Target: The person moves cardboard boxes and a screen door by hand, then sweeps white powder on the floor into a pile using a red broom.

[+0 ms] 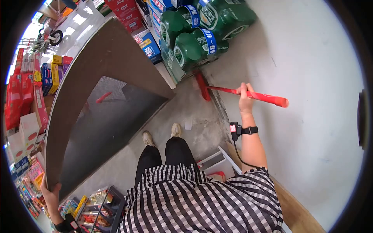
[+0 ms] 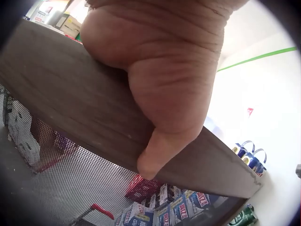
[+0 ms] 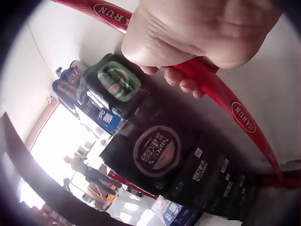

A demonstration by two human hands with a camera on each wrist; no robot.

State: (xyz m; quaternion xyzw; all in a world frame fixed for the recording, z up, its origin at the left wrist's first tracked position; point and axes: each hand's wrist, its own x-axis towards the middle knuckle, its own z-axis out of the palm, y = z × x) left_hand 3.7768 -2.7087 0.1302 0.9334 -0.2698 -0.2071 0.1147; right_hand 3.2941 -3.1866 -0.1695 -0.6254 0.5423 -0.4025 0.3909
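Observation:
In the head view a red-handled tool (image 1: 268,98) slants down to a red head (image 1: 203,86) on the floor beside the green bottle packs (image 1: 194,46). My right hand (image 1: 245,101) grips its handle, with fingers curled round it; the right wrist view shows the hand (image 3: 197,37) on the red handle (image 3: 225,101). My left hand (image 1: 51,196) holds the edge of a large dark panel (image 1: 93,89) at lower left. In the left wrist view the left hand (image 2: 160,66) lies over the brown edge (image 2: 94,99), its other fingers hidden.
A white wall (image 1: 311,77) stands on the right. Stacked boxes (image 1: 149,46) are beside the bottle packs. Below are a basket of goods (image 1: 103,209), a grey metal frame (image 1: 219,159) and my feet on the grey floor (image 1: 202,132). Shelved goods line the left.

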